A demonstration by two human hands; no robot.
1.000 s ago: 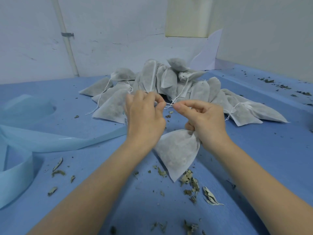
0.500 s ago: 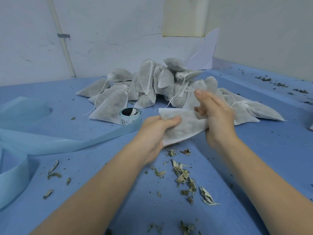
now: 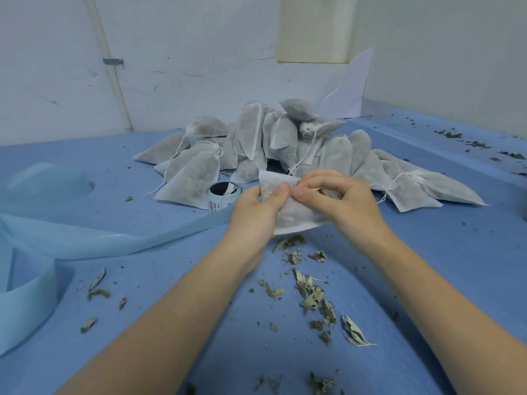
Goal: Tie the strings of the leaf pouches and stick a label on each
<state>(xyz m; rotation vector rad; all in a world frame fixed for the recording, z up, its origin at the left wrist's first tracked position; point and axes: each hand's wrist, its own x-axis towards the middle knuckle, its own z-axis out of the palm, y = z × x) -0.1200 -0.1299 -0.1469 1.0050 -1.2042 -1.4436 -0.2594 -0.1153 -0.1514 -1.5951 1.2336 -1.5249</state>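
**Pouch held in both hands, in front of pile**

Left hand [image 3: 253, 212] grips the pouch [image 3: 291, 215] from the side, thumb on top. Right hand [image 3: 339, 201] pinches its top edge, fingers curled; the pouch's neck and string are hidden beneath them. Label roll [image 3: 222, 195] sits left of the pouch, part-hidden by the left hand. Pile of pouches [image 3: 285, 141] behind.

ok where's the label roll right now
In the head view the label roll sits on the blue table, just left of the left hand, before the pouch pile.
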